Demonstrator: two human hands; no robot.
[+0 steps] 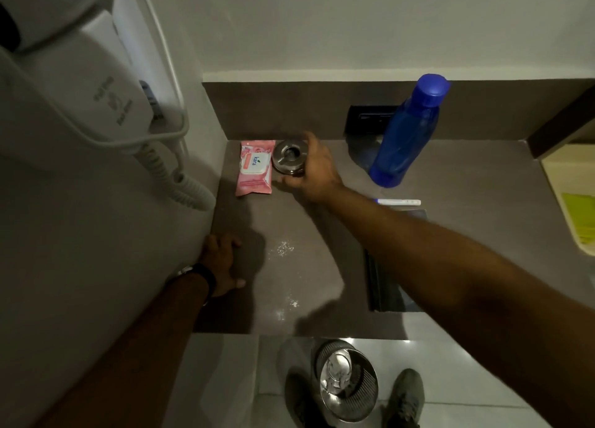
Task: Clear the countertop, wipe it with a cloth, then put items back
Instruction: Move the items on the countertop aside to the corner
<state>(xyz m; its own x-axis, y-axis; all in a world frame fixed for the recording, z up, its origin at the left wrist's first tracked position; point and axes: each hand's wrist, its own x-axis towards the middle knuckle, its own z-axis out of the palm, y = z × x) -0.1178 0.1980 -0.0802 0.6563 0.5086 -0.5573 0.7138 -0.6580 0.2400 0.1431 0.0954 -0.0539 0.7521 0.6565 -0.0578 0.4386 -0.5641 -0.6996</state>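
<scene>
The brown countertop (309, 266) carries a round metal ashtray (288, 155) near the back wall. My right hand (317, 170) wraps around the ashtray's right side, thumb in front and fingers behind. A pink pack of wet wipes (255, 167) lies just left of the ashtray. A blue water bottle (406, 131) stands at the back right. A white pen (399, 202) lies behind my right forearm, and a dark flat folder (386, 286) sits partly hidden under the arm. My left hand (223, 263) rests flat on the counter's left edge. White crumbs (285, 247) dot the middle.
A wall-mounted white hair dryer (80, 83) with a coiled cord hangs at the left. A black socket plate (368, 118) sits on the backsplash. A metal bin (349, 385) stands on the tiled floor below the counter's front edge, beside my shoe (405, 398). A pale tray (573, 202) lies at the right.
</scene>
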